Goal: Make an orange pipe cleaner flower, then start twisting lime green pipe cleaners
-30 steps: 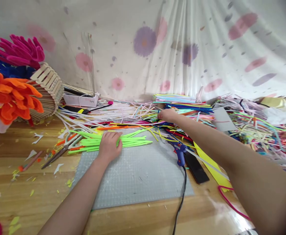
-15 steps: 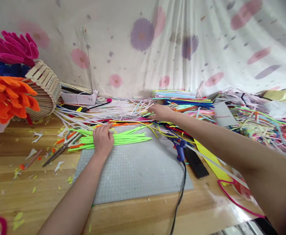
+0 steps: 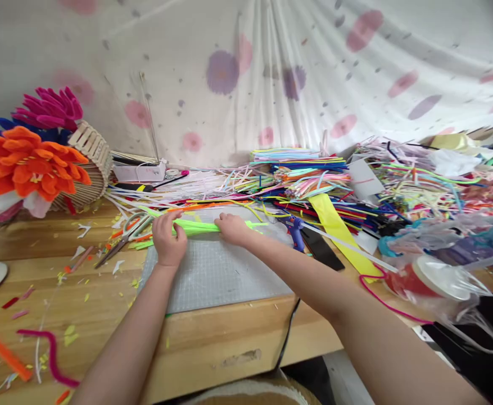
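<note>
A bundle of bright green pipe cleaners [image 3: 199, 227] lies across the back of the grey cutting mat [image 3: 221, 275]. My left hand [image 3: 169, 237] is closed around the bundle's left part, thumb towards the middle. Farther right, my right hand [image 3: 233, 229] is closed on the same bundle, its fingertips partly hidden. Scissors [image 3: 125, 235] with pale handles rest left of my left hand, beside loose green and orange pieces. A blue glue gun [image 3: 295, 232] with a long glue stick in it lies right of my right hand.
A black phone [image 3: 322, 249] and a yellow strip [image 3: 341, 236] lie right of the mat. Piles of coloured pipe cleaners [image 3: 309, 180] line the back. A basket [image 3: 92, 163] with an orange flower [image 3: 35, 163] stands left. Scraps litter the wooden table [image 3: 115, 292].
My right hand has come back from the pile of pipe cleaners at the rear and now grips the green bundle. The bundle is gathered more tightly. The camera view has shifted.
</note>
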`<state>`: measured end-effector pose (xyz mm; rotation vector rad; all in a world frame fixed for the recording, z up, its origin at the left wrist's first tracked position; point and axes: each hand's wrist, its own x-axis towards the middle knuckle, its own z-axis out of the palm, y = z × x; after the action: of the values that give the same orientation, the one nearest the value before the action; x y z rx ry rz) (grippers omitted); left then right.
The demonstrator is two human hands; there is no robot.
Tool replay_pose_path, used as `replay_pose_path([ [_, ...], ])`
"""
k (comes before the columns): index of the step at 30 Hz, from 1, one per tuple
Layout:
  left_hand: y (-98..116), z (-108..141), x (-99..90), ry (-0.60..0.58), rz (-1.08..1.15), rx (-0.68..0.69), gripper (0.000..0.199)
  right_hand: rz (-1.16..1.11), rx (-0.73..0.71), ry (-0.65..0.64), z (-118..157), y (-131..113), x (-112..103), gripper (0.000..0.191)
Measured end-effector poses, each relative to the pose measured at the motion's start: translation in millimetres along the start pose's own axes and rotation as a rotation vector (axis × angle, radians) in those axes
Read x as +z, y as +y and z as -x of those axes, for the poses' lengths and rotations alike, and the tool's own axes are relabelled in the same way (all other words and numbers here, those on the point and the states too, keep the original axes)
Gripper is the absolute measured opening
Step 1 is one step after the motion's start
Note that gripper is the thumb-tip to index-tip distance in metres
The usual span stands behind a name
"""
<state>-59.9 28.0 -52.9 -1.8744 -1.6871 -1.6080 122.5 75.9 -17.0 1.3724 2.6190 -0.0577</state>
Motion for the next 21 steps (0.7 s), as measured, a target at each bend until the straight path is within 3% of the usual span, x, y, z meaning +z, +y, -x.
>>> replay_pose_path([
  [2,9.2,9.0,-8.9,0.010,0.088,-0.050,0.025,-0.103,0.027,0.021,11.0,2.8,-11.2,0.029],
  [4,20.5,18.7,-13.6,-0.072,0.222,-0.188,0.016,-0.295,0.026,0.054,22.3,5.9,-21.6,0.026],
  [7,43.4,23.4,-9.2,-0.262,0.593,-0.540,0.023,-0.685,-0.004,0.120,37.1,3.2,-26.5,0.023],
  [9,61.7,16.5,-1.6,-0.302,0.900,-0.740,0.034,-0.880,-0.023,0.138,45.5,-5.7,-20.9,0.022],
  [11,79.2,4.9,5.1,-0.272,1.122,-0.827,0.032,-0.996,-0.069,0.106,53.3,-16.7,-11.2,0.021],
  [13,92.8,-5.9,8.1,-0.146,1.194,-0.885,0.027,-1.110,-0.140,0.096,61.0,-24.2,-1.3,0.026],
  [16,103.9,-13.5,6.2,-0.016,1.191,-0.965,0.020,-1.225,-0.095,0.222,72.4,-24.6,8.4,0.024],
  [18,107.3,-13.5,3.1,-0.019,1.210,-0.993,0.018,-1.208,-0.016,0.296,79.6,-21.0,11.5,0.019],
  [21,111.5,-10.6,-0.6,-0.043,1.262,-1.004,0.016,-1.128,-0.050,0.228,90.2,-17.8,11.5,0.018],
])
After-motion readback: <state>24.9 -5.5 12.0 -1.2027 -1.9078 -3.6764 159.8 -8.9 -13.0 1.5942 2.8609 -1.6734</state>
